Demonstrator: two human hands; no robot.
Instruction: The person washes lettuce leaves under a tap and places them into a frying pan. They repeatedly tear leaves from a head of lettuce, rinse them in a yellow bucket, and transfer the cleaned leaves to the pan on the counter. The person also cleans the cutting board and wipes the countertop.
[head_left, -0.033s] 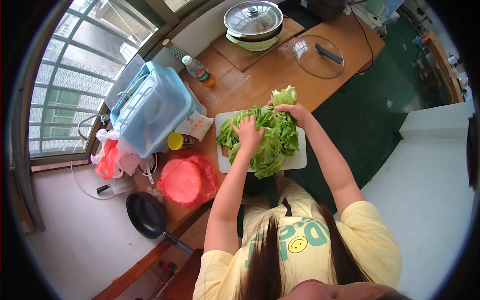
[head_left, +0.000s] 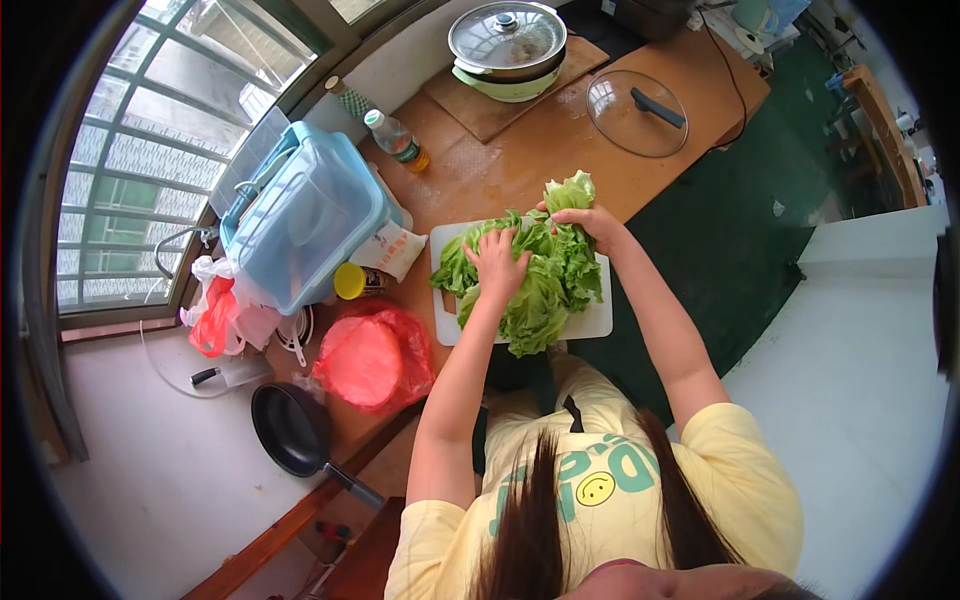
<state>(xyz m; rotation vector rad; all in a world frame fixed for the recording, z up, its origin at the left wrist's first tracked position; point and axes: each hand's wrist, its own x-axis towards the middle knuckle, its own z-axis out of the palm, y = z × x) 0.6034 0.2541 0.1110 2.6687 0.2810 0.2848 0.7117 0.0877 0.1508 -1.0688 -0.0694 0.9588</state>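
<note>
Green lettuce leaves (head_left: 535, 305) lie heaped over a white cutting board (head_left: 597, 318) at the table's near edge. My left hand (head_left: 500, 264) rests palm down on the left side of the heap, its fingers spread over the leaves. On the far right side, my right hand (head_left: 592, 224) is closed around a bunch of lettuce whose pale end (head_left: 570, 188) sticks out past the board's far edge. The lettuce partly hides the fingers of that hand. A brown spot by the board's left edge shows beneath the leaves.
Left of the board are a yellow-lidded jar (head_left: 350, 281), red plastic bags (head_left: 375, 360), a blue bin (head_left: 300, 220), a cleaver (head_left: 245, 372) and a black frying pan (head_left: 290, 430). Farther off stand a bottle (head_left: 397, 142), a lidded pot (head_left: 508, 60) and a glass lid (head_left: 625, 115).
</note>
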